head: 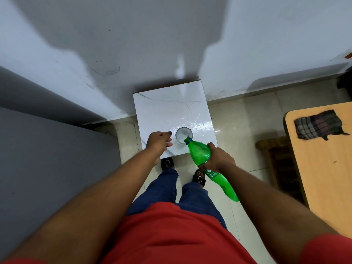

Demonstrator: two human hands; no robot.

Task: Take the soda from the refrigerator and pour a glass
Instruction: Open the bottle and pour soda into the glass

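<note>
1. The right hand (219,159) grips the green soda bottle (202,155) around its middle, tilted neck-down.
2. Its mouth sits at the rim of the glass (183,135).
3. The left hand (159,142), loosely curled (holding nothing visible), hovers just beside the glass.
4. The glass stands on a white marble-topped table (167,111).

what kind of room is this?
Probably a room in a home, not clearly a kitchen: glossy tiled floor, painted wall, a small marble-look table and a wooden table with a checked cloth.
</note>
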